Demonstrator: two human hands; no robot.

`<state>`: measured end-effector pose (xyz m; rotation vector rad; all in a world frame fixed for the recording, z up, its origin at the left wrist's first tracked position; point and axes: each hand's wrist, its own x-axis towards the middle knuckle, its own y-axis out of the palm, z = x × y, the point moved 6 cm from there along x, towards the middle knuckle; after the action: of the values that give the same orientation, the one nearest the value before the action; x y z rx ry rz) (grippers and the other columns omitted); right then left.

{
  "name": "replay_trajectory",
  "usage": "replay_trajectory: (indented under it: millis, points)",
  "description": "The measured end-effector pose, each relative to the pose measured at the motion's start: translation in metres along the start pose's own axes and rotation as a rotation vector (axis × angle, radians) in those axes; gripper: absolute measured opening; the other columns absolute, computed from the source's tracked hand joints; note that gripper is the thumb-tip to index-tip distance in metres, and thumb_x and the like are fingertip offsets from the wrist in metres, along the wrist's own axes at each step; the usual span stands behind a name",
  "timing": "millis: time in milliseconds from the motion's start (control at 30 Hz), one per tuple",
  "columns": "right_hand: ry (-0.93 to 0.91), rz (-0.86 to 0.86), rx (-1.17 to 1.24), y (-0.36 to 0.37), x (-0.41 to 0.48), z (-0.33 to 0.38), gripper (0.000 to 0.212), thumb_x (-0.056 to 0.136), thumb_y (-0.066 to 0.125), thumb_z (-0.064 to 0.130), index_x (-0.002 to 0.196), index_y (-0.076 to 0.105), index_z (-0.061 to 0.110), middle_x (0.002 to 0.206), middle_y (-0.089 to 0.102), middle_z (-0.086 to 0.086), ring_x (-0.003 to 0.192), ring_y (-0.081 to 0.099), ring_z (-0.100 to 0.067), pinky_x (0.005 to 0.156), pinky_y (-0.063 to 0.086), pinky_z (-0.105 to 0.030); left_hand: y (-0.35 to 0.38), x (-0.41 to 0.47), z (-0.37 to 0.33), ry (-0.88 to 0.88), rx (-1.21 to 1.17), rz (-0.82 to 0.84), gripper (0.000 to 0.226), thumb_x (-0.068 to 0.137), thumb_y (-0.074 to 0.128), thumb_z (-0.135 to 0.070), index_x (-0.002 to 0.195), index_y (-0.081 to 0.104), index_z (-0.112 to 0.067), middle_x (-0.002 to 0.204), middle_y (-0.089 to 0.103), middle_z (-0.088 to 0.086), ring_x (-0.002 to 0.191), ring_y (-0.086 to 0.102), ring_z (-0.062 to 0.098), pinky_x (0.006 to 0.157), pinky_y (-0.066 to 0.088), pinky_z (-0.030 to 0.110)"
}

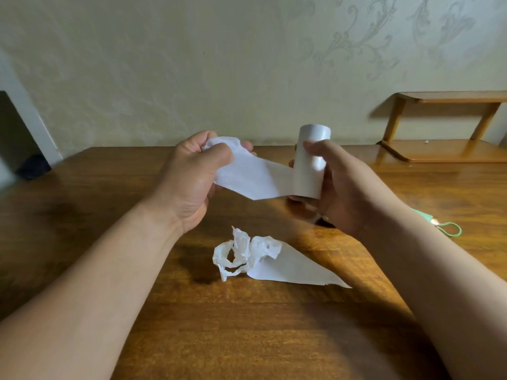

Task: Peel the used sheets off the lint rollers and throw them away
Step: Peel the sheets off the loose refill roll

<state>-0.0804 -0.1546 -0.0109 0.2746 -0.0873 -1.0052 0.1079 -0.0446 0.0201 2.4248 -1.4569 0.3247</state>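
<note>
Head-worn view, forward-down, close over table [274,325].

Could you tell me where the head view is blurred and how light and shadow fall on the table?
Head view: the right hand and lint roller are smeared by motion; the left hand, gripping the peeled sheet, is sharper. A bright patch lies on the table beside the crumpled sheet, which casts its shadow leftward. Wide-angle stretch swells the forearms.

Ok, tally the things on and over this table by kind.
Lint roller: 1
Sheet being peeled: 1
Crumpled loose sheet: 1
Green handle, partly hidden by the arm: 1
Total: 4
</note>
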Motion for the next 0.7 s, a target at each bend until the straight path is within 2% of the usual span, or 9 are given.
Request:
replay_trajectory:
  millis: [67,133,200,267,300,367,433,600,700]
  points:
    - [0.009,-0.001,0.049,-0.001,0.001,0.000,0.038,0.095,0.068,0.040,0.118,0.065,0.011,0.096,0.067,-0.009,0.086,0.063,-0.033,0.071,0.043,-0.045,0.001,0.000,0.000,0.008,-0.009,0.000,0.025,0.079,0.060,-0.005,0.063,0.056,-0.024,0.105,0.083,0.016,0.109,0.078,0.042,0.084,0.049,0.043]
    - [-0.008,0.007,0.027,0.001,0.000,0.001,0.045,0.088,0.074,0.046,0.113,0.065,0.010,0.093,0.066,-0.010,0.084,0.061,-0.033,0.069,0.043,-0.043,0.002,0.000,0.002,0.004,0.011,0.006,0.023,0.079,0.061,-0.005,0.067,0.057,-0.024,0.098,0.081,0.015,0.098,0.076,0.031,0.079,0.047,0.040]
    - [-0.050,0.016,-0.029,0.003,-0.001,0.002,0.049,0.085,0.084,0.048,0.110,0.064,0.010,0.097,0.062,-0.013,0.082,0.059,-0.034,0.063,0.042,-0.041,0.004,-0.001,0.005,0.001,0.016,0.016,0.027,0.078,0.061,-0.003,0.071,0.045,-0.025,0.085,0.062,0.013,0.082,0.066,0.019,0.070,0.040,0.035]
    - [-0.078,-0.007,-0.036,0.002,-0.001,0.003,0.051,0.083,0.088,0.043,0.113,0.063,0.009,0.103,0.063,-0.014,0.083,0.059,-0.037,0.063,0.043,-0.042,0.004,-0.001,0.007,-0.007,0.049,0.014,0.030,0.077,0.060,-0.005,0.075,0.039,-0.026,0.085,0.041,0.012,0.080,0.045,0.024,0.066,0.032,0.036]
    - [-0.083,-0.027,-0.032,0.000,-0.001,0.003,0.054,0.081,0.088,0.042,0.116,0.064,0.009,0.106,0.065,-0.014,0.084,0.061,-0.037,0.064,0.045,-0.044,0.004,-0.001,0.007,-0.001,0.060,0.007,0.028,0.078,0.060,-0.005,0.077,0.040,-0.025,0.090,0.040,0.011,0.086,0.039,0.027,0.066,0.031,0.037]
    - [-0.075,-0.066,-0.013,-0.003,0.000,0.004,0.052,0.080,0.086,0.043,0.117,0.067,0.012,0.107,0.070,-0.011,0.084,0.066,-0.034,0.066,0.050,-0.047,0.001,0.000,0.009,0.004,0.062,-0.018,0.015,0.078,0.060,-0.007,0.083,0.047,-0.011,0.097,0.044,0.009,0.093,0.037,0.027,0.073,0.032,0.041]
    - [-0.045,-0.085,0.024,-0.005,0.000,0.004,0.039,0.086,0.084,0.042,0.110,0.069,0.014,0.102,0.070,-0.011,0.084,0.067,-0.034,0.068,0.056,-0.049,-0.004,0.001,0.009,-0.001,0.062,-0.055,0.027,0.077,0.062,-0.008,0.097,0.049,0.005,0.100,0.046,0.007,0.097,0.039,0.026,0.082,0.031,0.045]
    - [0.018,-0.085,0.093,-0.006,0.000,0.001,0.036,0.081,0.076,0.040,0.100,0.069,0.011,0.098,0.065,-0.016,0.087,0.062,-0.039,0.075,0.053,-0.053,-0.008,0.003,0.011,-0.007,0.092,-0.063,0.020,0.077,0.065,-0.012,0.095,0.055,-0.014,0.099,0.048,0.006,0.097,0.042,0.027,0.083,0.032,0.047]
    - [-0.035,-0.077,0.045,-0.005,0.000,0.005,0.048,0.079,0.088,0.045,0.103,0.068,0.009,0.093,0.065,-0.012,0.083,0.063,-0.037,0.074,0.053,-0.055,-0.008,0.005,0.012,-0.001,0.089,-0.049,0.016,0.078,0.065,-0.012,0.085,0.053,-0.019,0.098,0.049,0.005,0.097,0.044,0.027,0.083,0.033,0.048]
